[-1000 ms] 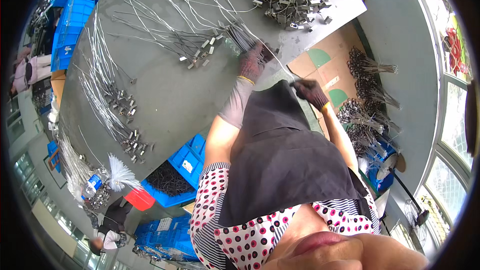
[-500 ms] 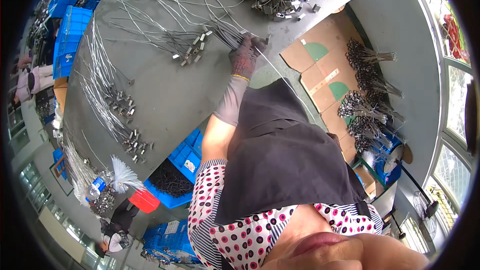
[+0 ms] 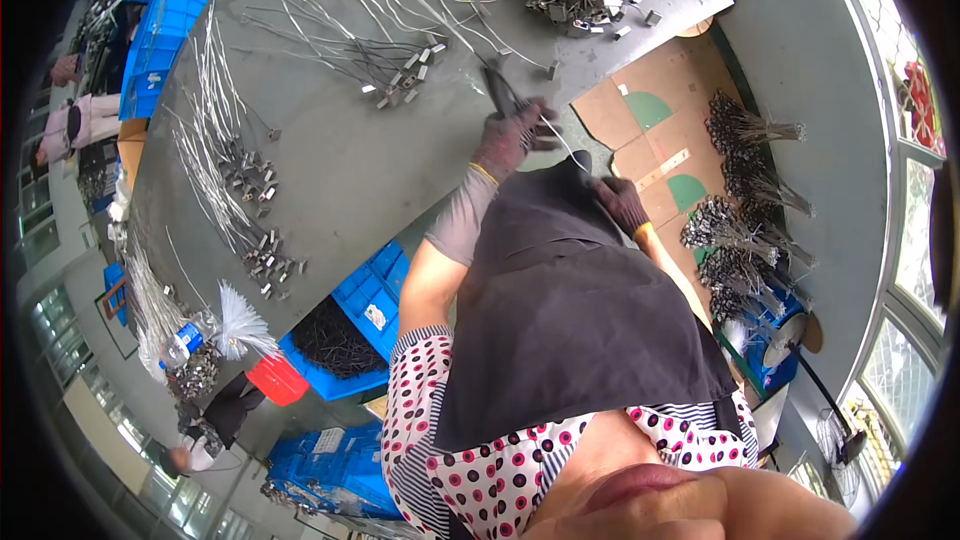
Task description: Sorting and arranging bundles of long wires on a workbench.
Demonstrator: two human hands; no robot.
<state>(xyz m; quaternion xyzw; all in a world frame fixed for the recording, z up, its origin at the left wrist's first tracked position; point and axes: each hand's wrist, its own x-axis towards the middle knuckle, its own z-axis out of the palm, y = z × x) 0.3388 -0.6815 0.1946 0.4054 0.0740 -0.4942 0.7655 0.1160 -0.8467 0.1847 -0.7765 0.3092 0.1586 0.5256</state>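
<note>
Over the near right edge of the grey metal table point(image 3: 350, 160), a person is working with two dark knitted gloves on. The left hand point(image 3: 510, 140) is curling partly round a dark, narrow bundle of thin rods point(image 3: 500, 90), and some fingers are sticking out loosely. The bundle is pointing away, over the table. A thin white wire point(image 3: 563, 142) is running from the left hand to the right hand point(image 3: 620, 202), whose fingers are bunching together at the wire's near end; it is looking like a pinch, but blur is hiding the tips, so I cannot tell. To me, the step in hand is seeming to be working this one wire beside the bundle. The next move is calling for a steady left hand and a gentle right one, so the wire is not bending. Farther off, a big heap of wires with small silver metal blocks point(image 3: 590, 0) is lying on the table. On the near left, a clear plastic bottle point(image 3: 207, 322) is wearing a blue label point(image 3: 186, 340), and a blue plastic bin point(image 3: 385, 285) is showing a white label point(image 3: 375, 316); I am not managing to read either.
</note>
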